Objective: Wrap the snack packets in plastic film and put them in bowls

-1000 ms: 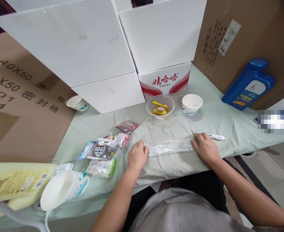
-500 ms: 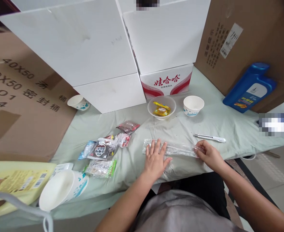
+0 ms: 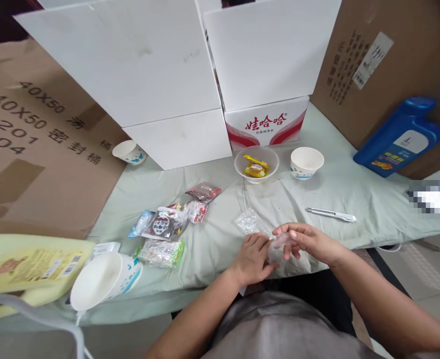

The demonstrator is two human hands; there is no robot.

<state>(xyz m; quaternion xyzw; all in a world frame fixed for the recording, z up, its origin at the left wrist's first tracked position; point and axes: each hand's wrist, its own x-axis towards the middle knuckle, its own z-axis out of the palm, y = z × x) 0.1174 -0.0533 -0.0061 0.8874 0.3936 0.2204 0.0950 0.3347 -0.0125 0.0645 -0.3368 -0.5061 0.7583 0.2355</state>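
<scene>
Bright even light, wide-angle edge distortion.

We cannot tell what the crumpled clear wrap (image 3: 250, 222) holds; its near end is hidden between our left hand (image 3: 253, 258) and right hand (image 3: 305, 241), and their fingers overlap so the grip is unclear. A pixelated patch (image 3: 434, 196) covers something at the table's right edge. The yellow bottle (image 3: 29, 267) and the brown box (image 3: 36, 149) are cut off by the left edge, and the white boxes (image 3: 148, 65) by the top. The print on the snack packets (image 3: 165, 225) is too small to read. The sachets in the clear bowl (image 3: 256, 163) are too small to identify. The blue bottle (image 3: 399, 139) label is illegible.
</scene>
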